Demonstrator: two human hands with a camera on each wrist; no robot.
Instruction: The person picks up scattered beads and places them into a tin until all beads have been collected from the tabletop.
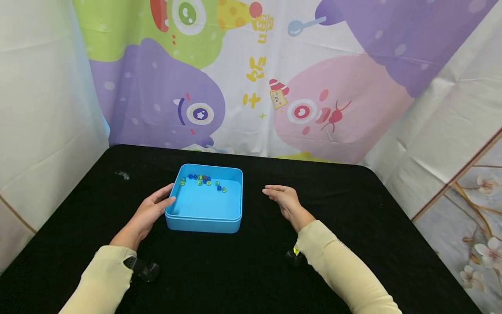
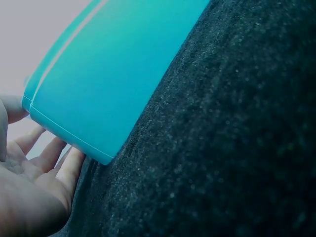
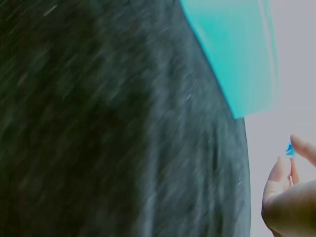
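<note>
A light blue square box stands on the black cloth, and several blue, green-yellow and reddish glass marbles lie inside, mostly toward its far side. My left hand holds the box's left side, thumb at the rim and fingers against the outer wall. To the right of the box, apart from it, my right hand is raised above the cloth. Between its thumb and fingertips it pinches a small blue marble, visible in the right wrist view; the head view hides it.
Black cloth covers the table. A small pale scrap lies at its far left. Behind the table hangs a cartoon-printed curtain, with white fabric along the left side and a flower-patterned panel at the right.
</note>
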